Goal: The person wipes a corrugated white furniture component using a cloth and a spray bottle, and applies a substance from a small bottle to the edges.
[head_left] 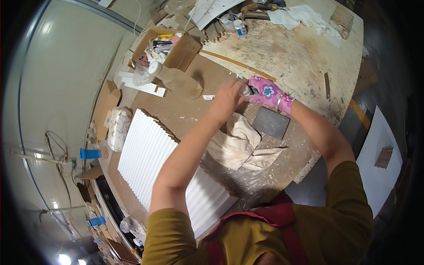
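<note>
My left hand (pixel 226 98) is bare and closed around the white end of a small bottle (pixel 244 90) held above the workbench. My right hand (pixel 265 92) wears a pink flowered glove and grips the other end of the same bottle, so the two hands meet over it. Just below them on the bench lie a crumpled cream cloth (pixel 236 142) and a dark grey square block (pixel 270 122). A white ribbed panel (pixel 154 161) lies under my left forearm.
A worn wooden workbench (pixel 287 48) carries an open cardboard box (pixel 170 48) of odds and ends, a clear plastic bottle (pixel 145 73), small pots (pixel 238 26), white rags (pixel 304 17) and a thin wooden strip (pixel 236 64). White sheets (pixel 380 159) lie on the floor at the right.
</note>
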`<state>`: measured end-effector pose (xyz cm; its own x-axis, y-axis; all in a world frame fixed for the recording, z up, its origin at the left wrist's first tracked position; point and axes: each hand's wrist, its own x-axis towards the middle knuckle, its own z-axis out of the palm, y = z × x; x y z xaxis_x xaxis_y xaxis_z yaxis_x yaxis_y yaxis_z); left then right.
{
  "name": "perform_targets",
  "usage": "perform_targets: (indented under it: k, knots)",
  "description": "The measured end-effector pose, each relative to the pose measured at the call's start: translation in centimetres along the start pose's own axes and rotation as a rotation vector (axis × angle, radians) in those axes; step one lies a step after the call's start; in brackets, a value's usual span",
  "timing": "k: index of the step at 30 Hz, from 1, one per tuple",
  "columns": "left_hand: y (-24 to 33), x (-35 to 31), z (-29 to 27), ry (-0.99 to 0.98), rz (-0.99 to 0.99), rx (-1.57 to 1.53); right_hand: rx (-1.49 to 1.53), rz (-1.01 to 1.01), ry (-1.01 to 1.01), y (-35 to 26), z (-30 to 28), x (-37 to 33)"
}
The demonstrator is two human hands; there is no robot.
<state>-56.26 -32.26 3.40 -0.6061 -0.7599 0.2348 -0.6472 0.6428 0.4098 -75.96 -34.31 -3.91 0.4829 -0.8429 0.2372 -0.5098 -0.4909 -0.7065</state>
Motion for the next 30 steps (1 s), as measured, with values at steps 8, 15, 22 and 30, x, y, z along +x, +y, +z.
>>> perform_targets:
  k: [8,15,22,30]
  knots:
    - [2.9,-14.1,-5.2,0.329,-0.476,-0.023,0.061,-0.04,0.059,0.4,2.2,8.5]
    - [9.5,-28.7,-6.3,0.492,-0.812,-0.124,-0.23,-0.048,0.1,0.2,7.8,15.6]
    - [12.8,-38.9,-8.7,0.848,-1.162,0.008,-0.376,-0.453,-0.084,4.3,3.4,12.9]
    - [17.4,-45.1,-7.5,0.891,-1.194,0.104,-0.293,-0.203,-0.248,-5.8,0.5,6.4]
